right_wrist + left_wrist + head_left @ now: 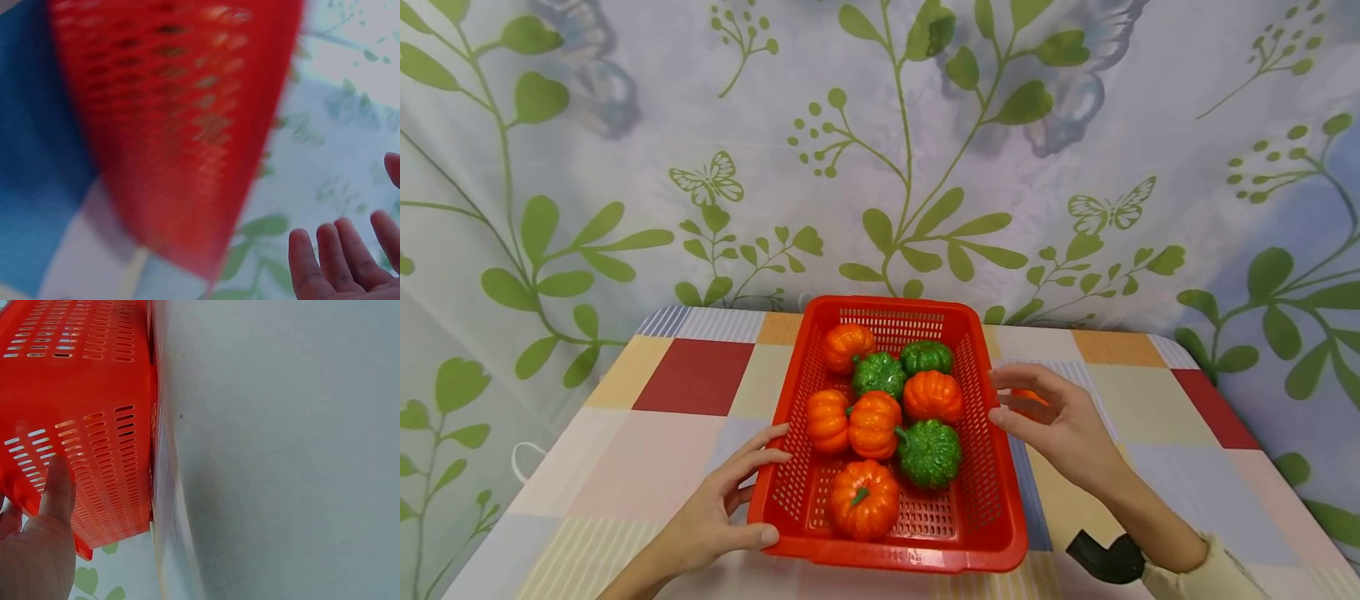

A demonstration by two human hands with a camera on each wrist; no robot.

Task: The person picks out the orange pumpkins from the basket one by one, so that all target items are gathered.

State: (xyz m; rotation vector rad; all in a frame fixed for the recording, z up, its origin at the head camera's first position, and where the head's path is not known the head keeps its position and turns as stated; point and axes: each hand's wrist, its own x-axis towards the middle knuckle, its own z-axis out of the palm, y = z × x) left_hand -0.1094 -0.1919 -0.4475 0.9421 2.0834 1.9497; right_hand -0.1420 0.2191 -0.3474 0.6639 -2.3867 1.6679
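Observation:
A red perforated plastic basket (895, 554) sits on the table, holding several orange toy pumpkins (863, 504) and three green ones (929, 454). My left hand (718, 504) is at its left side, fingertips over the rim and thumb at the near corner. The left wrist view shows a finger of this left hand (56, 494) lying along the outer wall. Beside the right rim is my right hand (1060, 421), its fingers loosely extended and holding nothing. In the right wrist view these fingers (337, 259) stand apart from the blurred basket wall (169, 156).
Partly hidden behind the right hand, another orange object (1030, 395) lies on the table. A patchwork-check cloth (692, 375) covers the tabletop. Behind it hangs a curtain (760, 167) with leaves and butterflies. A black curved piece (1105, 558) is at the right wrist.

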